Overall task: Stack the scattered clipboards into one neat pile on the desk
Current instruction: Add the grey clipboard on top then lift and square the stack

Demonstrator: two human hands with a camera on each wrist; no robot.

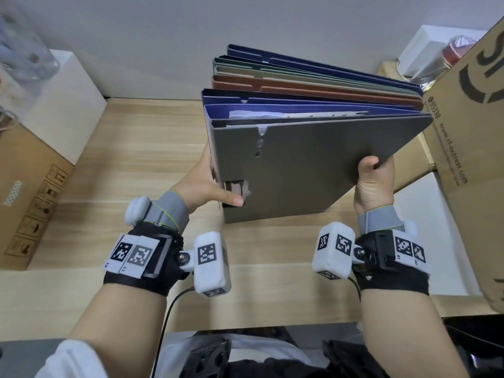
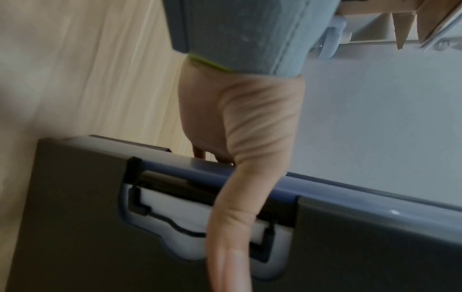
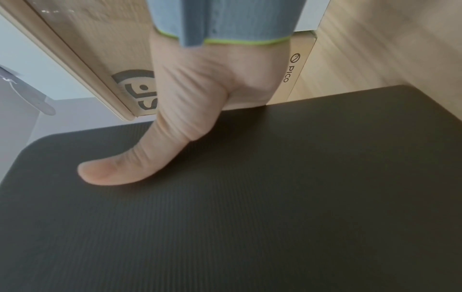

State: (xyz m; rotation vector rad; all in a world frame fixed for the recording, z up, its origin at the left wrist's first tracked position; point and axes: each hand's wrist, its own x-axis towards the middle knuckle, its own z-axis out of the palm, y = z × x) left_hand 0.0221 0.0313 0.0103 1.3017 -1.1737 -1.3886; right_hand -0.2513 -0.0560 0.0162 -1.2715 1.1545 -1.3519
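Note:
A bundle of several clipboards (image 1: pixel 313 165) is held tilted above the wooden desk (image 1: pixel 131 165), a grey one on top, with blue, brown, green and dark blue ones behind it. My left hand (image 1: pixel 207 186) grips the bundle's left edge, thumb across the metal clip (image 2: pixel 190 215). My right hand (image 1: pixel 373 181) grips the right lower edge, its thumb (image 3: pixel 120 168) flat on the ribbed grey cover (image 3: pixel 250 217). The fingers of both hands are hidden behind the boards.
A big cardboard box (image 1: pixel 469 148) stands at the right, close to the bundle. Another cardboard box (image 1: pixel 30 192) and a white box (image 1: pixel 62 105) sit at the left. A white wall (image 1: pixel 163 36) runs behind the desk.

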